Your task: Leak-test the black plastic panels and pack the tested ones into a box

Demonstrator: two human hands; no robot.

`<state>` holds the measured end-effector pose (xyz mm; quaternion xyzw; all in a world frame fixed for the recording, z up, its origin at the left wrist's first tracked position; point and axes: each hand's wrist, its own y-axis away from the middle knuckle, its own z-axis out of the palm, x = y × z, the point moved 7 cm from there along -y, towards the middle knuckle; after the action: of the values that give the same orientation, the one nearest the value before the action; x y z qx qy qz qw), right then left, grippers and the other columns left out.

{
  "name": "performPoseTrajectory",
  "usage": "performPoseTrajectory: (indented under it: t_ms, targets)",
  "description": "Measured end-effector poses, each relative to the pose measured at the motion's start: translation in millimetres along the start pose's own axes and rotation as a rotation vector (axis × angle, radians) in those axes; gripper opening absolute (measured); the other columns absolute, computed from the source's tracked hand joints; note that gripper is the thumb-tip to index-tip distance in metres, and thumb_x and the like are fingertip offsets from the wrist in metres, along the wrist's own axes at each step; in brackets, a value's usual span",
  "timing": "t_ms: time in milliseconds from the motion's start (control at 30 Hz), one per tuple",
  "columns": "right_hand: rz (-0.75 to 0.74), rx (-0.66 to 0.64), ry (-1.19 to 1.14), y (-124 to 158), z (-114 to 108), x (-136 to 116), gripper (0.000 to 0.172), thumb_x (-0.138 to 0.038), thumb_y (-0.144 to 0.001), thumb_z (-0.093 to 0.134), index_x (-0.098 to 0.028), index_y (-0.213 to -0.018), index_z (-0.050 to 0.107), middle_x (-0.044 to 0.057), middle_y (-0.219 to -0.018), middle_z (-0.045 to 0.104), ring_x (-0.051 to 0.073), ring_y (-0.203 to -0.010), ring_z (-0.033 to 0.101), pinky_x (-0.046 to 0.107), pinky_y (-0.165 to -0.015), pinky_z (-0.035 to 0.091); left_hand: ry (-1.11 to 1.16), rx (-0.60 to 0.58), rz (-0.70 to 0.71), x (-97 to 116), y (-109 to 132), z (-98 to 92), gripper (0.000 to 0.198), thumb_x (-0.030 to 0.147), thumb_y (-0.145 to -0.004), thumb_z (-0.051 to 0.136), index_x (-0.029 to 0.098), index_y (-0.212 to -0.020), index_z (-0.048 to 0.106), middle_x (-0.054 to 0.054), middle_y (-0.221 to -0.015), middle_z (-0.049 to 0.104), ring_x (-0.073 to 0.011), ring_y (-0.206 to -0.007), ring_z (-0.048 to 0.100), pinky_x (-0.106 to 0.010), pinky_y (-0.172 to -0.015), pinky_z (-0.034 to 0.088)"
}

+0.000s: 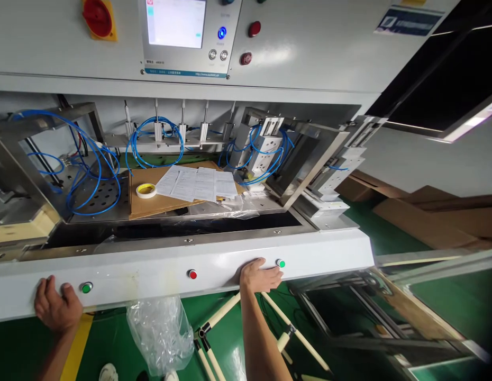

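Observation:
My left hand rests on the white front panel of a machine, just left of a green button. Its fingers are a little bent, the thumb stands apart, and nothing is in it. Farther right on the same panel lies my right hand, palm down with fingers stretched out. Its fingertips are close beside a second green button; whether they touch it I cannot tell. Between the two hands sits a red button.
Behind the panel, cardboard carries paper sheets and a tape roll. Blue hoses loop around the fixtures. Above are a screen and a red rotary switch. A plastic bag hangs below the panel.

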<state>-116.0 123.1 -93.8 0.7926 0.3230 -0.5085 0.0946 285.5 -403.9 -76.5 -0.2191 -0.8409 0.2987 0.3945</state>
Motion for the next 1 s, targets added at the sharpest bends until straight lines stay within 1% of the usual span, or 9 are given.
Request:
performPoseTrajectory:
  t_ms: [167, 267, 467, 633, 733, 800, 867, 933, 1000]
  targets:
    - [0.007, -0.011, -0.009, -3.5, 1.7, -1.7, 0.078, -0.052, -0.099, 0.043, -0.001, -0.158, 0.045, 0.035, -0.164, 0.042, 0.05, -0.154, 0.035, 0.074, -0.128, 0.021, -0.008, -0.004, -0.017, 6.3, -2.0, 1.4, 0.059, 0.041, -0.104, 0.052, 0.016, -0.158, 0.05, -0.025, -0.165, 0.049, -0.0442, -0.158, 0.043, -0.07, -0.126, 0.034]
    - [0.014, -0.029, -0.02, -3.6, 3.9, -5.7, 0.08, -0.052, -0.099, 0.044, 0.003, -0.158, 0.043, 0.036, -0.164, 0.041, 0.051, -0.154, 0.034, 0.073, -0.129, 0.019, -0.023, 0.001, -0.031, 9.1, -4.6, 2.8, 0.058, 0.042, -0.105, 0.049, 0.015, -0.156, 0.052, -0.024, -0.162, 0.052, -0.0422, -0.156, 0.044, -0.067, -0.126, 0.035]
    - [0.03, -0.053, -0.033, 1.1, 8.6, -13.3, 0.079, -0.053, -0.099, 0.044, -0.003, -0.16, 0.041, 0.036, -0.165, 0.039, 0.054, -0.154, 0.031, 0.08, -0.124, 0.022, -0.038, 0.005, -0.053, 16.5, -8.9, 2.0, 0.055, 0.043, -0.108, 0.045, 0.014, -0.154, 0.053, -0.024, -0.16, 0.053, -0.0391, -0.155, 0.045, -0.061, -0.128, 0.034]
    - [-0.003, -0.075, -0.065, -12.0, 11.3, -1.6, 0.078, -0.058, -0.099, 0.048, -0.008, -0.158, 0.044, 0.036, -0.161, 0.041, 0.057, -0.152, 0.033, 0.088, -0.12, 0.018, -0.038, -0.038, -0.043, 23.0, -17.5, -10.5, 0.052, 0.044, -0.109, 0.047, 0.015, -0.151, 0.055, -0.023, -0.156, 0.056, -0.0373, -0.15, 0.051, -0.057, -0.124, 0.04]
    - [-0.125, -0.128, -0.044, -5.7, -0.1, -0.4, 0.084, -0.059, -0.094, 0.055, -0.007, -0.159, 0.045, 0.035, -0.156, 0.046, 0.058, -0.146, 0.04, 0.085, -0.12, 0.026, -0.028, -0.079, -0.008, 32.3, -30.9, -20.9, 0.053, 0.049, -0.107, 0.053, 0.014, -0.147, 0.056, -0.023, -0.143, 0.066, -0.0362, -0.138, 0.06, -0.056, -0.12, 0.044]
    - [-0.36, -0.144, -0.061, 23.3, -19.5, -21.3, 0.086, -0.059, -0.094, 0.057, -0.004, -0.159, 0.045, 0.034, -0.15, 0.051, 0.057, -0.142, 0.045, 0.082, -0.118, 0.034, -0.004, -0.145, 0.043, 45.3, -45.0, -19.1, 0.048, 0.05, -0.106, 0.056, 0.015, -0.138, 0.063, -0.021, -0.132, 0.071, -0.0354, -0.129, 0.065, -0.056, -0.118, 0.045]
    - [-0.692, -0.231, -0.104, 78.4, -38.7, -60.3, 0.081, -0.057, -0.098, 0.055, -0.002, -0.157, 0.047, 0.034, -0.144, 0.057, 0.054, -0.139, 0.051, 0.077, -0.116, 0.04, 0.036, -0.251, 0.105, 63.4, -62.1, -4.7, 0.04, 0.051, -0.105, 0.059, 0.018, -0.126, 0.069, -0.019, -0.126, 0.074, -0.0346, -0.123, 0.067, -0.055, -0.117, 0.046]
    - [-1.003, -0.456, -0.133, 150.3, -46.7, -102.5, 0.071, -0.049, -0.104, 0.054, -0.004, -0.158, 0.047, 0.03, -0.145, 0.061, 0.048, -0.14, 0.055, 0.071, -0.118, 0.042, 0.074, -0.374, 0.148, 82.5, -79.5, 21.0, 0.039, 0.051, -0.104, 0.063, 0.019, -0.124, 0.071, -0.019, -0.126, 0.075, -0.0353, -0.122, 0.068, -0.056, -0.117, 0.045]
    - [-1.189, -0.659, -0.064, 215.4, -44.0, -133.3, 0.061, -0.045, -0.107, 0.051, -0.014, -0.159, 0.049, 0.025, -0.156, 0.056, 0.042, -0.148, 0.05, 0.067, -0.122, 0.038, 0.102, -0.499, 0.165, 99.6, -94.2, 53.0, 0.041, 0.051, -0.101, 0.068, 0.018, -0.123, 0.073, -0.019, -0.126, 0.075, -0.0367, -0.123, 0.068, -0.058, -0.117, 0.044]
